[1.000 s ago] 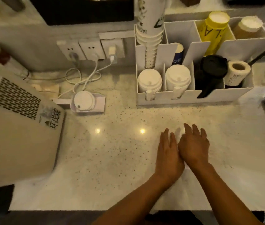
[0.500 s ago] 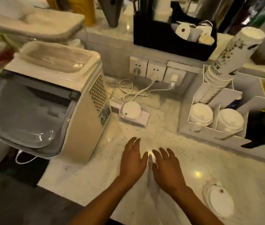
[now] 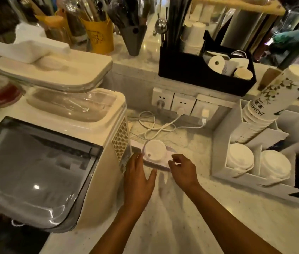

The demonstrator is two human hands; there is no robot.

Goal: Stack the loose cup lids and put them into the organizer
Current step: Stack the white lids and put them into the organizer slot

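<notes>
At the back left of the desk (image 3: 190,226), beside the ice machine (image 3: 53,162), your two hands have arrived from the open middle of the surface, where they lay flat side by side a second ago. Your view has swung left with them, so the organizer (image 3: 251,176) now sits at the right edge of the picture rather than straight ahead.

Meaning for the task: you have gone after a loose lid. One white cup lid (image 3: 155,149) lies on a small pale tray (image 3: 160,165) in front of the wall sockets (image 3: 181,103), with white cables (image 3: 156,125) trailing behind it. The pickup is about to begin; stacking and filing are not yet done.

Left hand (image 3: 138,180): open, fingers spread, tips at the tray's left edge, just beside the lid. Whether it touches the tray, I cannot tell. Right hand (image 3: 182,169): fingers curled, loosely open, over the tray's right end, holding nothing visible. The lid lies between the two hands, slightly beyond the fingertips, uncovered.

The organizer's front compartments already hold two stacks of lids (image 3: 239,158); they are well apart from the loose lid, to your right. Judgement: the lid is light and shallow; a rim pinch should lift it off the tray.
</notes>
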